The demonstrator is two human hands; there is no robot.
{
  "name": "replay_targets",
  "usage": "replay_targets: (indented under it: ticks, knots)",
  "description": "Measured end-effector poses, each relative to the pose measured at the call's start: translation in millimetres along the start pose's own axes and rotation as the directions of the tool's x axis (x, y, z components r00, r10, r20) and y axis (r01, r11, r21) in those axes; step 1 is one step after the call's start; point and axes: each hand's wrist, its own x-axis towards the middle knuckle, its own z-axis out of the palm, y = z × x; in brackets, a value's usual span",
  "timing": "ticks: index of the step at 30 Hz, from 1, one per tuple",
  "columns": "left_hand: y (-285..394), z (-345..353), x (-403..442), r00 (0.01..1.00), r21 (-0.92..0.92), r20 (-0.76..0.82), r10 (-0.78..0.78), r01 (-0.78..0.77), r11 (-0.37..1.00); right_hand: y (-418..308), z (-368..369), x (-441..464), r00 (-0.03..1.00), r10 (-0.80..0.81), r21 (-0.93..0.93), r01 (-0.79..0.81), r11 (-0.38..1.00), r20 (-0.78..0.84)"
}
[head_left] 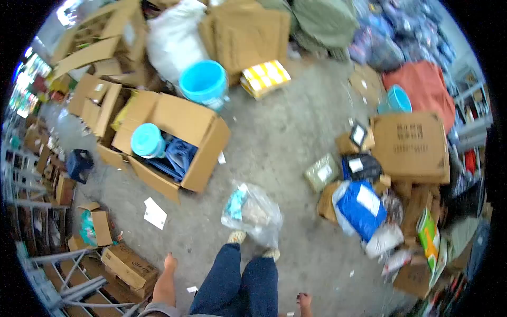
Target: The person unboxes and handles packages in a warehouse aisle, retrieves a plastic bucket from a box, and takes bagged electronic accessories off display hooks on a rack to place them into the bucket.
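My left hand (170, 262) hangs low over the floor beside my left leg, near a long brown carton (130, 268). Nothing shows in it, but its fingers are too small and blurred to read. My right hand (303, 299) is at the bottom edge, right of my legs, over bare concrete. Its fingers look bent, and whether they close on anything is unclear. Neither hand touches any object that I can see. Just ahead of my shoes lies a crumpled clear plastic bag (259, 211) with a light-blue piece (236, 203) in or on it.
Left ahead, an open carton (203, 158) holds a lidded blue tub (148, 141) and dark-blue items. A blue bucket (203, 83) stands behind it. On the right are a blue parcel (360, 208), a large carton (409, 148) and several packages. White paper (155, 213) lies on the floor.
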Motion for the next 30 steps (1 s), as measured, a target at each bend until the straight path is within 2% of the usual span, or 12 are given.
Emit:
replay_targets:
  ticks: [3,5,9,11,15,17,19,22,23,25,29,30]
  knots:
    - [22,-14,-26,0.989,-0.143,-0.085,0.118,-0.129,0.981,-46,14,10,0.990,-0.122,0.009,0.122,0.993,0.067]
    - [26,7,-11,0.990,-0.108,-0.072,0.123,-0.130,0.986,-86,26,20,0.979,-0.192,0.030,0.190,0.981,0.076]
    - [83,3,-63,0.966,-0.308,-0.197,0.169,-0.225,0.925,-179,56,43,0.918,-0.334,0.002,0.341,0.940,0.212]
    - [93,35,-48,0.885,-0.198,-0.202,0.419,-0.456,0.868,-214,69,53,0.875,-0.380,-0.009,0.401,0.916,0.300]
    - [143,26,-134,0.879,-0.412,-0.335,0.338,-0.460,0.787,-271,98,15,0.815,-0.274,0.051,0.289,0.956,0.511]
    - [151,25,-168,0.875,-0.436,-0.340,0.345,-0.472,0.767,-284,117,13,0.550,-0.431,0.267,0.355,0.896,0.715]
    - [161,27,-208,0.820,-0.441,-0.434,0.373,-0.554,0.706,-309,110,-72,0.505,-0.434,0.137,0.521,0.842,0.746]
    - [162,14,-270,0.736,-0.388,-0.577,0.353,-0.628,0.674,-304,106,-165,0.209,-0.579,0.219,0.783,0.582,0.788]
    - [159,9,-294,0.751,-0.416,-0.580,0.316,-0.606,0.678,-298,107,-186,0.084,-0.590,0.255,0.846,0.467,0.803]
    - [146,-8,-338,0.653,-0.243,-0.694,0.303,-0.608,0.756,-282,123,-212,-0.136,-0.516,0.361,0.858,0.366,0.846]
    - [106,-27,-407,0.706,-0.209,-0.682,0.192,-0.440,0.873,-239,94,-310,-0.326,-0.418,0.476,0.816,0.328,0.848]
    - [92,-27,-421,0.650,-0.140,-0.737,0.183,-0.412,0.901,-230,79,-336,-0.345,-0.385,0.465,0.839,0.283,0.856]
